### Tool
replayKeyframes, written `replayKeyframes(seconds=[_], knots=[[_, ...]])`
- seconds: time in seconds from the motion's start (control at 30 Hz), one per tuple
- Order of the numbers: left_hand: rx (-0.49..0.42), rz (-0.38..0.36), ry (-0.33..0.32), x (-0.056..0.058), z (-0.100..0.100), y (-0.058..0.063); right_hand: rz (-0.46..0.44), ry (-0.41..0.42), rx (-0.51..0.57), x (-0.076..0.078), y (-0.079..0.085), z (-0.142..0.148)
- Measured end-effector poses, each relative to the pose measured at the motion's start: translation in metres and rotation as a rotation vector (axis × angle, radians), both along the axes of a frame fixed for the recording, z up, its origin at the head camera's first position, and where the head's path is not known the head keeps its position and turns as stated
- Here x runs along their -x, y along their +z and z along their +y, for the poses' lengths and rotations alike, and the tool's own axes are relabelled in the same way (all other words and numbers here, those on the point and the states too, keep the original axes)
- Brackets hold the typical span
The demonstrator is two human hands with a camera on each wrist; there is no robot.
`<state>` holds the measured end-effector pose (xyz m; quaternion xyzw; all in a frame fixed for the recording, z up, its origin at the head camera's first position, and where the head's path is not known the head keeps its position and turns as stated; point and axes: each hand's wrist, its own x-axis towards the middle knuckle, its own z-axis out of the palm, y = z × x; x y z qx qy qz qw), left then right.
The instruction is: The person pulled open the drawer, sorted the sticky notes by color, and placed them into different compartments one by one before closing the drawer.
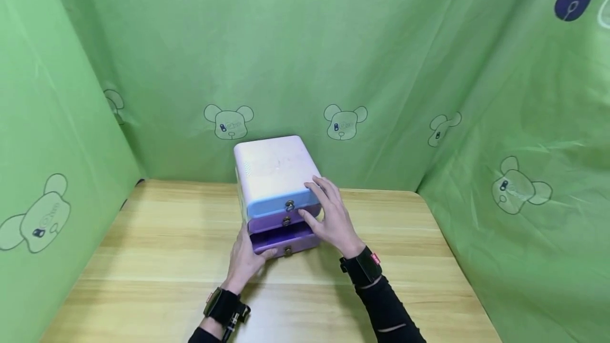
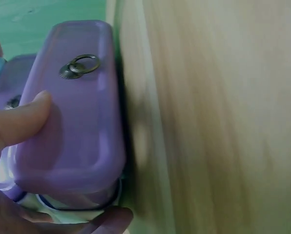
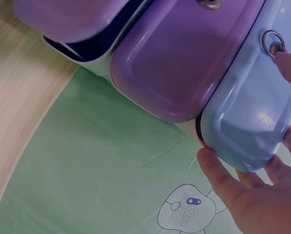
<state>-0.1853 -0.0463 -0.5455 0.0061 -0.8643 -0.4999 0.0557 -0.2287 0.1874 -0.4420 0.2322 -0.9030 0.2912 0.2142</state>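
A small cabinet (image 1: 276, 165) with a pale top stands on the table, its drawer fronts toward me. From top to bottom come a blue drawer (image 3: 248, 107), a purple middle drawer (image 3: 170, 58) and a purple bottom drawer (image 2: 82, 126), which is pulled partly out. Metal ring pulls (image 2: 86, 63) hang on the fronts. My left hand (image 1: 244, 259) grips the bottom drawer's left end, thumb on its front and fingers at the side. Around the blue drawer's right end, my right hand (image 1: 333, 221) spreads its fingers, with the thumb near the fronts.
Light wooden tabletop (image 1: 157, 258) surrounds the cabinet. Green cloth (image 1: 286, 57) printed with bear heads hangs behind and on both sides, close to the cabinet's back. Black bands with cameras circle both wrists.
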Motion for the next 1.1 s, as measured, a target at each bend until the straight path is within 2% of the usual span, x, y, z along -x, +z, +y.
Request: replayKeyframes(seconds=[0.17,0.37,0.67,0.9,1.0,1.1], knots=[[0.049,0.011,0.026,0.012,-0.004,-0.003,-0.006,-0.005,0.006,0.0,-0.002,-0.001],[0.119,0.025,0.005,0.021,-0.012,-0.006,0.002,0.004,0.02,0.0,-0.002,-0.002],[0.173,0.05,0.03,0.021,-0.012,-0.007,0.001,0.004,0.01,-0.002,0.0,-0.003],[0.163,0.056,0.06,0.021,-0.011,-0.007,0.012,0.02,0.02,-0.001,0.001,-0.004],[0.145,0.033,0.031,0.023,-0.015,-0.004,-0.013,0.024,0.023,0.002,0.005,-0.003],[0.119,-0.054,-0.04,0.022,-0.026,0.011,-0.018,0.027,0.053,0.001,0.015,-0.002]])
